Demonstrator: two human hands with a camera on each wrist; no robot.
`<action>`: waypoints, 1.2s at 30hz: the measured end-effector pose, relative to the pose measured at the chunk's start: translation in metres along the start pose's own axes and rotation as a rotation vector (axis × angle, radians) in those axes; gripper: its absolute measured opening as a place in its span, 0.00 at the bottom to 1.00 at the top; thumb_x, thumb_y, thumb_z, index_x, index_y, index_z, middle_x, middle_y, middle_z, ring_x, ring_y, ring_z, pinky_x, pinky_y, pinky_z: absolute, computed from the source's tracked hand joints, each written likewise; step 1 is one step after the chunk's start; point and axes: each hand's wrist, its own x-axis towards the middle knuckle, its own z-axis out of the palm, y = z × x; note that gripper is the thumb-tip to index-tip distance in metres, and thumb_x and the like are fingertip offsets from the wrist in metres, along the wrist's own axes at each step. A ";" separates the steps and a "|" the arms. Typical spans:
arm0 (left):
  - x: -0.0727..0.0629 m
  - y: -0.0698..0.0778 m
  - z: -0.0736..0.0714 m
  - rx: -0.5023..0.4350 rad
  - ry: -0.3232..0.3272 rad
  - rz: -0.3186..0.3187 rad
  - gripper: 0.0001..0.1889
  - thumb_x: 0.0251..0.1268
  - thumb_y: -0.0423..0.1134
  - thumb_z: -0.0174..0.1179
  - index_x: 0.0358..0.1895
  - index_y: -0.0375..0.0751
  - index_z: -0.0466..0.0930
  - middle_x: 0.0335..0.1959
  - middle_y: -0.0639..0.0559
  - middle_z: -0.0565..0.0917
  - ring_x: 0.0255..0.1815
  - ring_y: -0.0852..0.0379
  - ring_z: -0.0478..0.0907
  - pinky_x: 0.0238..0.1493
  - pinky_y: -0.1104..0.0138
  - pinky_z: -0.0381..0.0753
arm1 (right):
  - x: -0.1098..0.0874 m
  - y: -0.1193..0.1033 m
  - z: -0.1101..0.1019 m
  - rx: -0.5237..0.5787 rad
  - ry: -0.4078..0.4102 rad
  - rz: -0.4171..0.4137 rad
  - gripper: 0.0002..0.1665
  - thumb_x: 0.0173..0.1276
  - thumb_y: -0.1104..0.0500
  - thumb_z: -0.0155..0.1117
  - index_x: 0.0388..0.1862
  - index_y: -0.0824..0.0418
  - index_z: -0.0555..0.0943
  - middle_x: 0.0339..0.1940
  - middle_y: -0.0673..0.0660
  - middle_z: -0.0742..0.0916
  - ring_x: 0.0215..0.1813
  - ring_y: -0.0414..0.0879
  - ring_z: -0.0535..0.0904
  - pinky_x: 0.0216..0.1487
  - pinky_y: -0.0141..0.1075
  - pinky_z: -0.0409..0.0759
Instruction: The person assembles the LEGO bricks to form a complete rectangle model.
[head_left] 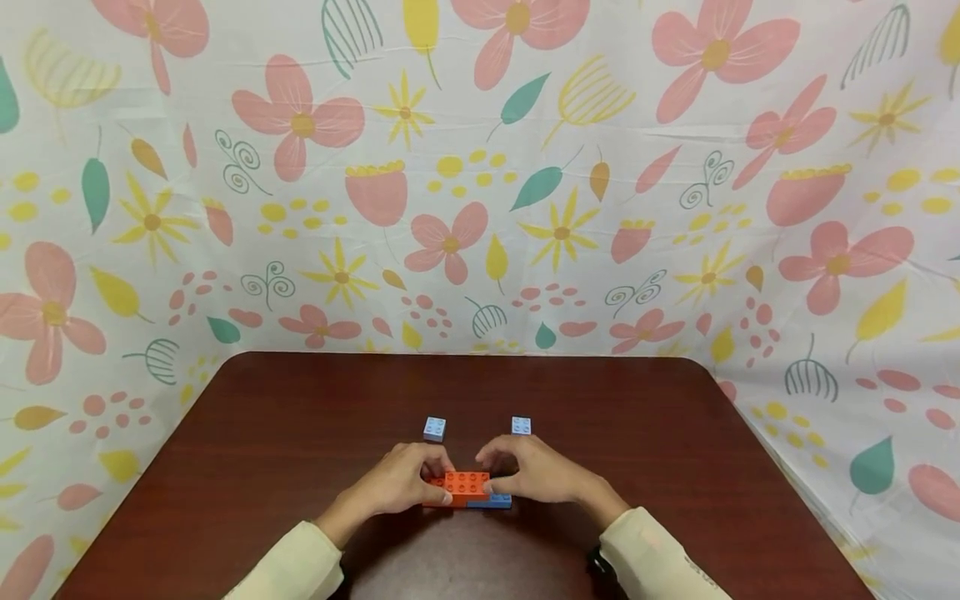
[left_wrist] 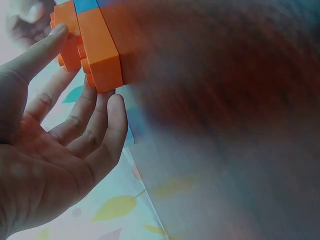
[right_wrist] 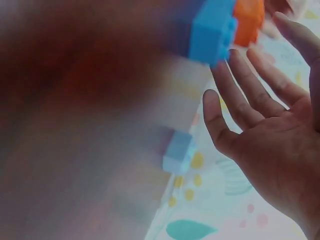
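An orange building brick sits across a lower orange brick and a blue brick, which lie end to end on the table. My left hand pinches the upper orange brick, thumb on its near side and a finger behind it. Around the right end curves my right hand, its thumb close to the upper brick. In the right wrist view its fingers are spread and loosely bent beside the blue brick, gripping nothing. Whether the right thumb touches the brick I cannot tell.
Two small light blue bricks stand beyond the hands, one on the left and one on the right. The dark brown table ends at a flower-patterned cloth that hangs behind and at the sides.
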 end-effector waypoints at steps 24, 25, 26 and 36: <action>-0.002 -0.002 -0.001 0.005 -0.005 -0.004 0.11 0.55 0.44 0.79 0.39 0.57 0.86 0.34 0.59 0.87 0.35 0.66 0.79 0.40 0.66 0.77 | 0.024 0.041 -0.048 0.034 0.212 0.145 0.20 0.68 0.56 0.73 0.57 0.59 0.83 0.54 0.60 0.88 0.57 0.52 0.82 0.58 0.49 0.80; -0.003 -0.001 -0.001 0.009 -0.005 -0.004 0.11 0.55 0.44 0.78 0.39 0.57 0.86 0.34 0.59 0.87 0.34 0.66 0.79 0.40 0.67 0.77 | 0.024 0.044 -0.049 0.030 0.213 0.152 0.21 0.68 0.56 0.73 0.58 0.60 0.83 0.54 0.59 0.88 0.57 0.52 0.82 0.58 0.50 0.80; -0.003 -0.001 -0.001 0.009 -0.004 -0.002 0.11 0.55 0.44 0.79 0.39 0.57 0.86 0.34 0.59 0.87 0.34 0.66 0.79 0.40 0.66 0.77 | 0.024 0.045 -0.050 0.030 0.213 0.158 0.22 0.68 0.56 0.73 0.58 0.60 0.83 0.54 0.58 0.88 0.57 0.52 0.82 0.59 0.51 0.80; -0.002 0.001 0.000 0.007 -0.008 -0.014 0.11 0.56 0.45 0.78 0.40 0.57 0.86 0.35 0.60 0.87 0.36 0.64 0.79 0.41 0.65 0.76 | 0.022 0.068 -0.056 0.031 0.191 0.203 0.22 0.65 0.59 0.75 0.57 0.61 0.84 0.54 0.58 0.88 0.56 0.53 0.82 0.62 0.54 0.80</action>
